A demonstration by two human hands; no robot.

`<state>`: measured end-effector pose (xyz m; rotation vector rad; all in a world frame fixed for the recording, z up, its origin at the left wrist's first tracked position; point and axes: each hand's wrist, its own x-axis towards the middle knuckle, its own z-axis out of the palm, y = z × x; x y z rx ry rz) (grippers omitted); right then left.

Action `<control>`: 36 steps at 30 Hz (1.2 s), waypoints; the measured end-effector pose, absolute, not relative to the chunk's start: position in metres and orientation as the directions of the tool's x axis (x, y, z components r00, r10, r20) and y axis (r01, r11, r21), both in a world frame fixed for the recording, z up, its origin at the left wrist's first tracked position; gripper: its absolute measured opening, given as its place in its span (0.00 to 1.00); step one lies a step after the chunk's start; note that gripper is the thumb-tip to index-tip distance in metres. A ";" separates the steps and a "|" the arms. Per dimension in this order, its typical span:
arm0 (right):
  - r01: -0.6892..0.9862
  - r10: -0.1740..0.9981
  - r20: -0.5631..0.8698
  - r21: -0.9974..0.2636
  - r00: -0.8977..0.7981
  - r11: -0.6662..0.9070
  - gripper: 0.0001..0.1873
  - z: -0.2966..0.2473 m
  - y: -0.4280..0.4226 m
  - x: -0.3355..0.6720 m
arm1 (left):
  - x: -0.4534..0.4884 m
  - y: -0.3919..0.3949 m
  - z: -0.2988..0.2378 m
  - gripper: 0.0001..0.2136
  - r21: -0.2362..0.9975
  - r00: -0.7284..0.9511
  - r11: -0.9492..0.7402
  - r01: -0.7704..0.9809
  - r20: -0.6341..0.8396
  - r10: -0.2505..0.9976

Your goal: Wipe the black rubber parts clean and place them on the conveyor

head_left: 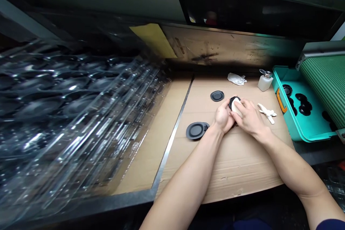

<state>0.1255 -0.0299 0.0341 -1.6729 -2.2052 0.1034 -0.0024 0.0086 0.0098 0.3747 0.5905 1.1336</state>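
Note:
My left hand (223, 116) is closed round a black round disc part (232, 101), held just above the cardboard sheet (237, 165). My right hand (249, 116) presses a white pad (237, 106) against the top of that disc, fingers curled over it. Two more black discs lie on the cardboard: one (217, 96) just beyond my hands and a stacked pair (196, 130) to the left of my left wrist.
Stacks of clear plastic trays (67, 115) holding dark parts fill the left. A teal bin (302, 111) with several black discs stands at the right, beside a green conveyor belt (326, 82). A small white dispenser bottle (265, 80), crumpled white cloth (236, 78) and white scraps (267, 112) lie nearby.

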 end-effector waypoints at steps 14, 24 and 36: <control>0.972 0.973 0.225 -0.214 -0.052 0.101 0.23 0.026 -0.016 0.135 | -0.003 0.008 0.007 0.16 0.579 0.295 0.438 -0.688 -0.329 0.897; 0.966 0.968 0.246 -0.237 -0.046 0.106 0.22 0.019 -0.010 0.154 | -0.020 0.007 0.023 0.20 0.474 0.392 0.457 -0.753 -0.234 0.889; 0.959 0.976 0.122 -0.198 -0.182 0.204 0.20 0.016 -0.011 0.153 | 0.000 -0.028 0.035 0.44 0.957 -0.064 -0.119 -0.266 0.106 0.992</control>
